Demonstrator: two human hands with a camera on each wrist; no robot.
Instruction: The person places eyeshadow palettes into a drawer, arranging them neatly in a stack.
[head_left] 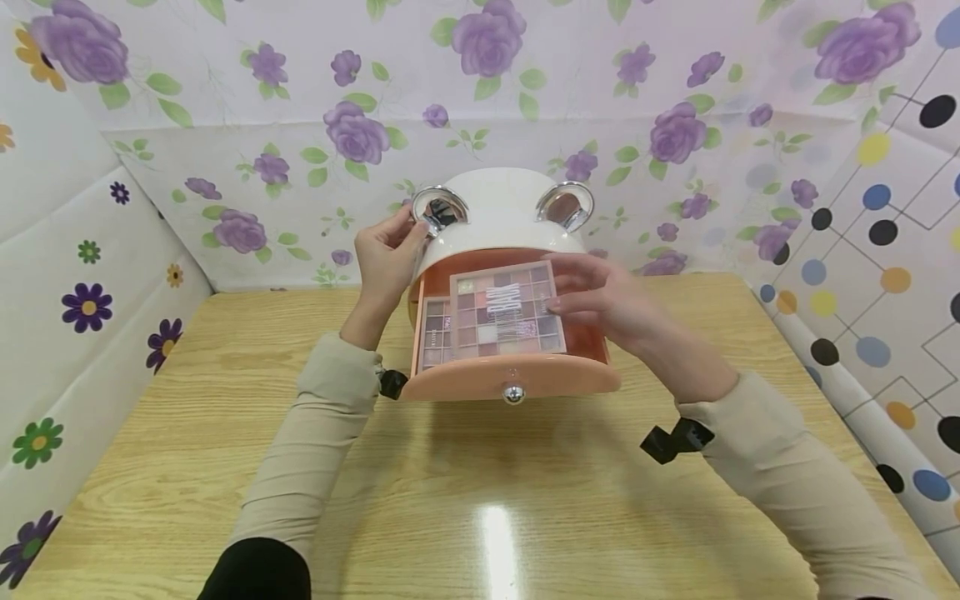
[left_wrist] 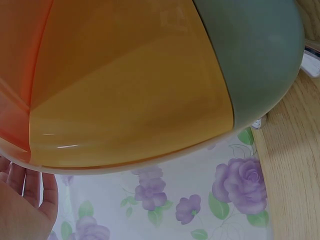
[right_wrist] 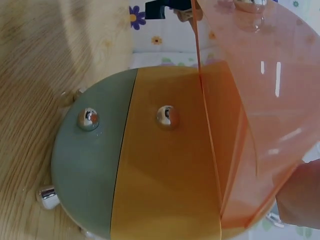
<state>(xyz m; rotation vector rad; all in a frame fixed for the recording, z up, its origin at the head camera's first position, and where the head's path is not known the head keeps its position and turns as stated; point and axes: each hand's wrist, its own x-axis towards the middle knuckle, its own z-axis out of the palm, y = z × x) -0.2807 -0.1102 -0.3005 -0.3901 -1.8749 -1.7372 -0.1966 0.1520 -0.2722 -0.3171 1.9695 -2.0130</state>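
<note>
A rounded white cabinet [head_left: 498, 200] stands on the table, with its peach drawer [head_left: 551, 379] pulled out. Two eyeshadow palettes are at the drawer: one palette [head_left: 435, 333] lies inside at the left, and a larger one [head_left: 502, 312] is tilted above it. My right hand [head_left: 611, 304] pinches the larger palette by its right edge, thumb in front. My left hand [head_left: 386, 262] pinches the chrome ring ear [head_left: 440, 208] at the cabinet's upper left. In the left wrist view, the left fingers [left_wrist: 32, 187] show beside the cabinet's rim; the ring is out of sight there.
Below the peach drawer sit a yellow drawer [right_wrist: 165, 165] and a green drawer [right_wrist: 90, 155], both closed, with round chrome knobs. A second chrome ear [head_left: 566, 207] is at the right. Flowered sheeting [head_left: 247, 167] stands behind the wooden table [head_left: 420, 500].
</note>
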